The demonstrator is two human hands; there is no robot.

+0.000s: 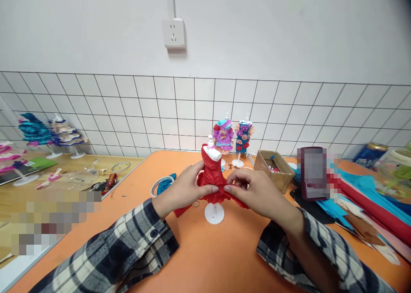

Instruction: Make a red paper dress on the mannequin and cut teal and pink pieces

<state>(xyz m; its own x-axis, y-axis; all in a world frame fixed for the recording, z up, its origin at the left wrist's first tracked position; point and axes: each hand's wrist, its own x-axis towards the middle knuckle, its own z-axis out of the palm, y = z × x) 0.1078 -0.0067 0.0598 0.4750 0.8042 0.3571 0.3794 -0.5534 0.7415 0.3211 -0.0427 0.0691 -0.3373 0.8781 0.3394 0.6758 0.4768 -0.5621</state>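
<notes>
A small white dress form on a round white base wears a red crepe paper dress. My left hand wraps the dress from the left side, its thumb pressed on the front near the hem. From the right, my right hand pinches a red crepe paper strip between thumb and index finger, against the skirt. The strip's end hangs below that hand. Both thumbs sit close together at the skirt's front. The fingers behind the dress are hidden.
Behind stand two decorated dress forms and a cardboard box. A tape roll lies at left. At right are a phone, coloured paper and a blue can. More dressed forms stand on the left table.
</notes>
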